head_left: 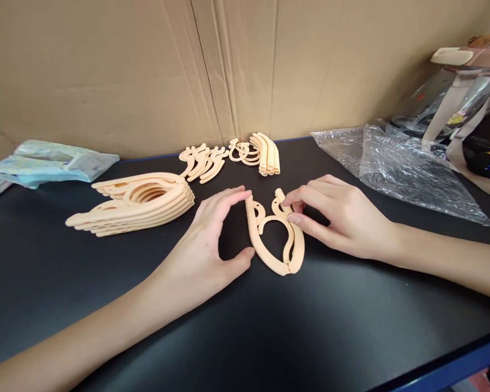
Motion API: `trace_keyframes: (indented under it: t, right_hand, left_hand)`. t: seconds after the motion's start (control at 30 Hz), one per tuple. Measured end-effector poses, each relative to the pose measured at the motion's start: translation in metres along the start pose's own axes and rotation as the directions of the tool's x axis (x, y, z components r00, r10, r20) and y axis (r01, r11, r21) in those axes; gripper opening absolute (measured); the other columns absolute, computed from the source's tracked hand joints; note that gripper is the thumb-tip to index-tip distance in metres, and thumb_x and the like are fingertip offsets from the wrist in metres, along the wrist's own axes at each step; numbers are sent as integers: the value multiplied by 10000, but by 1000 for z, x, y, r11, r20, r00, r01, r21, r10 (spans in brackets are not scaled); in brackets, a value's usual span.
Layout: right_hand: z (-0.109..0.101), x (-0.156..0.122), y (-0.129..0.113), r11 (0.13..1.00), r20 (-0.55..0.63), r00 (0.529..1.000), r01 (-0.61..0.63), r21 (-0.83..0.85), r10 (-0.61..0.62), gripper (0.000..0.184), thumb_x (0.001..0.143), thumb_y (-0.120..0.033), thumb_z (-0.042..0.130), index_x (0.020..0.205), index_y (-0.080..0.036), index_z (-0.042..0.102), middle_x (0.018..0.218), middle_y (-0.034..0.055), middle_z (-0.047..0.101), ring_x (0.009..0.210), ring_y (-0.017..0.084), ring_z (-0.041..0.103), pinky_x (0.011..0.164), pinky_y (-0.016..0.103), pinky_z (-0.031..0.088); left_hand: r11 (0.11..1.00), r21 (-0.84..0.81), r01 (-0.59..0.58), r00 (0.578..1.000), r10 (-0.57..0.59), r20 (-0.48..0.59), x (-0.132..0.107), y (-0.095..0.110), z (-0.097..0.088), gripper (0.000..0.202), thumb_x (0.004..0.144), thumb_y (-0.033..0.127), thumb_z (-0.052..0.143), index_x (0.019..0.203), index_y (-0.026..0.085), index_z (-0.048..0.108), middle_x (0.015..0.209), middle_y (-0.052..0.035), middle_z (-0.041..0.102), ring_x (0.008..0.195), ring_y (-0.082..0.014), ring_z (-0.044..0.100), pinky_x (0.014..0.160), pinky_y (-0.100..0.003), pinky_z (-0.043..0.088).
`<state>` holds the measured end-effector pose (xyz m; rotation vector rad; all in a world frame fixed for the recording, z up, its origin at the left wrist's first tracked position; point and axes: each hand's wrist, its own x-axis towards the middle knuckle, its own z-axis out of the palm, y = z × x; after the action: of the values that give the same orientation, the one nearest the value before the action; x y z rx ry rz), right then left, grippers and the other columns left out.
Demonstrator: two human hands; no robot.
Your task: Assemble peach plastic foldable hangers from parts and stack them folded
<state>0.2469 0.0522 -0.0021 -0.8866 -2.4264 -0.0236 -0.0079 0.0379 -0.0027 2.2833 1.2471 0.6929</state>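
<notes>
A beige plastic folding clothes hanger (297, 247) lies folded on the black tabletop, its hook curled between the two arms. My left hand (214, 245) is open to its left, thumb and fingers spread, with the fingertips at the left arm's outer edge. At the other side, the curled fingers and thumb of my right hand (341, 215) hold the right arm near its upper end. A stack of folded hangers (163, 209) is left of my left hand.
Toward the back lie loose hanger arms with hooks (204, 162) and a bundle of curved hanger arms (266, 155). Clear plastic wrap (408, 169) and a transparent strapped container (457, 92) are at right. A light-blue packet (57, 160) sits at left. Cardboard (147, 76) stands behind.
</notes>
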Motion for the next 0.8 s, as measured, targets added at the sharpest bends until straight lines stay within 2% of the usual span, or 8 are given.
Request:
trace_keyframes:
  t: [0.17, 0.33, 0.43, 0.57, 0.67, 0.8]
  right_hand:
    - [0, 1, 0, 999, 34, 999, 42, -21, -41, 239, 1041, -337, 467, 1050, -147, 611, 888, 50, 701, 813, 187, 653, 837, 345, 437]
    - [1, 2, 1, 990, 97, 985, 138, 24, -140, 321, 1036, -414, 472, 1107, -132, 608, 1033, 85, 710, 945, 223, 651, 987, 410, 408]
    - [1, 1, 1, 976, 142, 967, 201, 81, -211, 417, 1014, -486, 498, 1187, -117, 588, 1163, 118, 695, 1079, 254, 634, 1050, 443, 390]
    - [0, 0, 1, 947, 221, 929, 257, 191, -297, 616, 926, -569, 615, 1315, -100, 527, 1392, 179, 593, 1293, 280, 542, 1091, 430, 404]
    - [-1, 0, -1, 939, 268, 918, 222, 264, -292, 687, 886, -554, 677, 1371, -107, 484, 1437, 181, 558, 1352, 266, 502, 1116, 409, 406]
    - [-2, 0, -2, 934, 233, 927, 227, 276, -295, 683, 893, -560, 669, 1364, -102, 485, 1425, 189, 567, 1342, 260, 518, 1109, 396, 419]
  left_hand:
    - [996, 41, -79, 996, 81, -48, -4, -5, 5, 679, 837, 398, 687, 1451, 322, 408, 1547, -6, 454, 1472, -216, 363, 1213, -405, 357]
    - [991, 87, -105, 994, 108, -33, -5, -7, 8, 774, 812, 484, 741, 1476, 334, 373, 1579, -13, 409, 1501, -234, 312, 1204, -424, 372]
    - [982, 130, -139, 990, 141, -13, -6, -4, 6, 838, 786, 510, 771, 1486, 306, 360, 1594, -43, 385, 1516, -259, 277, 1211, -463, 357]
    - [954, 199, -224, 975, 221, 37, -7, 3, 5, 894, 777, 543, 787, 1490, 242, 338, 1589, -90, 389, 1517, -278, 259, 1217, -468, 330]
    - [931, 233, -281, 960, 278, 47, -10, 7, 6, 881, 798, 493, 781, 1497, 232, 312, 1560, -85, 432, 1468, -269, 340, 1196, -439, 342]
    - [950, 219, -222, 975, 210, 79, -13, 11, 4, 838, 824, 461, 748, 1491, 246, 289, 1454, -82, 529, 1280, -270, 524, 1047, -436, 461]
